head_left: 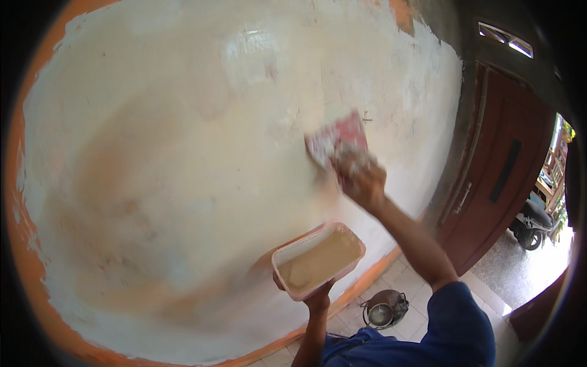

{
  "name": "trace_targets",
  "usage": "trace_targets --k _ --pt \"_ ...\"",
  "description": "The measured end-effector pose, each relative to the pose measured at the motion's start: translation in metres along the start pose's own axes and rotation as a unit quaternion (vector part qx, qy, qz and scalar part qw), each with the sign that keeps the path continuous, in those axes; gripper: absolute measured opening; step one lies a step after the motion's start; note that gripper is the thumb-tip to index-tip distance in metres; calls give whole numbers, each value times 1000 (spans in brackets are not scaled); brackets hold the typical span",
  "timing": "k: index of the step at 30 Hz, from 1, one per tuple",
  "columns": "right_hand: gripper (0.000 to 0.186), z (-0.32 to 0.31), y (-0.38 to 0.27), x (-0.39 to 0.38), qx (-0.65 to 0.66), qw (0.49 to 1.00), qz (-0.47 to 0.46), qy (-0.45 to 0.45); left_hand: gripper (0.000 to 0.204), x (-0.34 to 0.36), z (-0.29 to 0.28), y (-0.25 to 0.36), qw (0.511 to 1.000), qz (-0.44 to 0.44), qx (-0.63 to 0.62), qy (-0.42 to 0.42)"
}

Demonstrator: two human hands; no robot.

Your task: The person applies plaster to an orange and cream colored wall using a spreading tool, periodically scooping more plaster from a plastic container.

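Note:
My right hand [361,180] grips a red putty scraper [339,137] smeared with white filler, its broad blade against or very close to the wall [244,153]. Motion blurs the scraper and fingers a little. Lower down, my left hand [318,296] supports a pale pink rectangular tub [350,266] from beneath, with most of its fingers hidden behind it. Beige, creamy paste [321,260] lies inside the tub, which is tilted so that its open top shows. Patchy white and cream filler covers most of the wall, with orange paint left along the edges.
On the tiled floor [400,275] below stands a dark bucket [385,307] with a round, light thing in it, a black bag beside it. A dark red door [501,159] stands at the right. Past the doorway a motorcycle [532,223] is parked.

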State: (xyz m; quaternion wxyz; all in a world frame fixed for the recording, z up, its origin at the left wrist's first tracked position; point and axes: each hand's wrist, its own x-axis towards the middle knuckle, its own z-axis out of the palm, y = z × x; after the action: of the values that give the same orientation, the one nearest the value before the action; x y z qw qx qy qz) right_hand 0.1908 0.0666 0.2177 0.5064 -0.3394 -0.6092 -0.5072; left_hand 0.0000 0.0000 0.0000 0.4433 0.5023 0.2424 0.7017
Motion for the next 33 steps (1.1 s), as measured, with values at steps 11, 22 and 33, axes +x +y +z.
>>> trace_targets --k 11,22,33 --pt "23 -15 22 98 26 996 -17 82 74 29 12 -30 999 -7 45 22" --pt "36 -46 -44 -7 72 980 168 -78 75 -5 -34 29 990 -132 31 -34" --pt "28 -115 -81 2 542 445 707 98 72 -23 -66 51 921 -309 -229 -55"
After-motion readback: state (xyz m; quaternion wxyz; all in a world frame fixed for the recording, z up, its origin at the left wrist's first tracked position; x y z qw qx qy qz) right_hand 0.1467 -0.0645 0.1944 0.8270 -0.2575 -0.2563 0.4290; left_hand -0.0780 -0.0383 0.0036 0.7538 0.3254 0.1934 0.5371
